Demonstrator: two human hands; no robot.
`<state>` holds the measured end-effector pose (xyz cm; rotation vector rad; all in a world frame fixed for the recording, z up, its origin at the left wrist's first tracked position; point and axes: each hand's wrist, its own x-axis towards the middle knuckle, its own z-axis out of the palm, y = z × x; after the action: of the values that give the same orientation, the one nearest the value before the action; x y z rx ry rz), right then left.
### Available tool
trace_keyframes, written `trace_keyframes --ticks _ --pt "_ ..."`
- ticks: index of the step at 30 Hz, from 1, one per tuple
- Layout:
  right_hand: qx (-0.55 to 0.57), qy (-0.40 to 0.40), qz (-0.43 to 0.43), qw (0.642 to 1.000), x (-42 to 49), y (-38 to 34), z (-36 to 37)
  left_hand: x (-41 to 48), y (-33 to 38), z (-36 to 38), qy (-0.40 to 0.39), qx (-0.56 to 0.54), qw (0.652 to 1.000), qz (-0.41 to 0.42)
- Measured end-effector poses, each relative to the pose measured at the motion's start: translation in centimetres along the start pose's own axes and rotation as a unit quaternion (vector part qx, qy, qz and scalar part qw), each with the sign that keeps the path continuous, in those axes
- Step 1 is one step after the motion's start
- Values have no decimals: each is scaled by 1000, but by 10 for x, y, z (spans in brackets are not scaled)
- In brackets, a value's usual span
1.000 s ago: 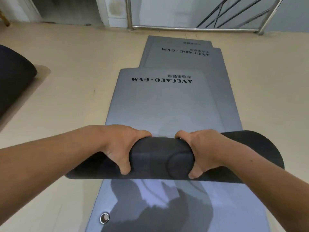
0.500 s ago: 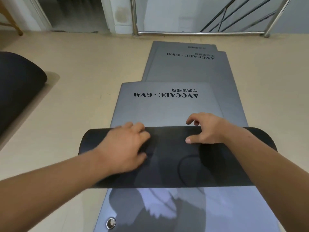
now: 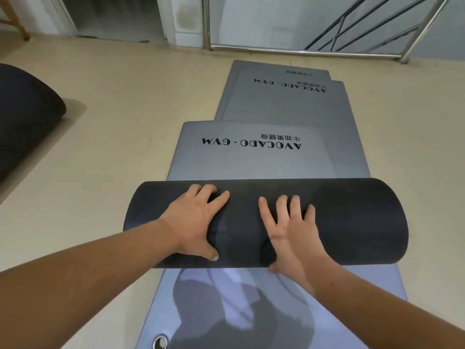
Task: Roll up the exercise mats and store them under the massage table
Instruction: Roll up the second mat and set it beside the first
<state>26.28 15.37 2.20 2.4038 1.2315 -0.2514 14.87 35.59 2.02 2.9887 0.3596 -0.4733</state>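
Observation:
A dark roll (image 3: 352, 217) of exercise mat lies crosswise in front of me. Its unrolled grey part (image 3: 251, 162), printed AVOCADO GYM, stretches away from it. My left hand (image 3: 193, 222) lies flat on the roll left of centre, fingers over the top and thumb at the near side. My right hand (image 3: 292, 233) presses palm down beside it with fingers spread. Under this mat lies another grey mat (image 3: 327, 311) with a metal eyelet (image 3: 160, 342) at its near corner. Two more flat grey mats (image 3: 289, 107) overlap farther away.
A dark padded object (image 3: 25, 117) sits at the left over the beige floor (image 3: 113, 122). A steel railing (image 3: 302, 50) crosses the far end beyond the mats. A wooden leg (image 3: 15, 21) shows at the top left.
The roll has moved away from me and grown thicker. My hands went from gripping its near edge to lying flat on top with fingers spread.

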Motion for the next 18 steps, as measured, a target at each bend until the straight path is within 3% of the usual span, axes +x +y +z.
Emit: trace_keyframes --ticks 4,10,15,18 --pt "56 46 -5 997 16 22 17 -18 10 24 104 91 990 22" --pt "102 135 -11 986 31 34 19 -9 12 37 25 158 986 -38" --pt "28 71 -8 997 22 13 30 10 10 39 11 155 985 -72" --pt "5 81 -15 997 29 15 44 17 6 36 3 137 988 -70"
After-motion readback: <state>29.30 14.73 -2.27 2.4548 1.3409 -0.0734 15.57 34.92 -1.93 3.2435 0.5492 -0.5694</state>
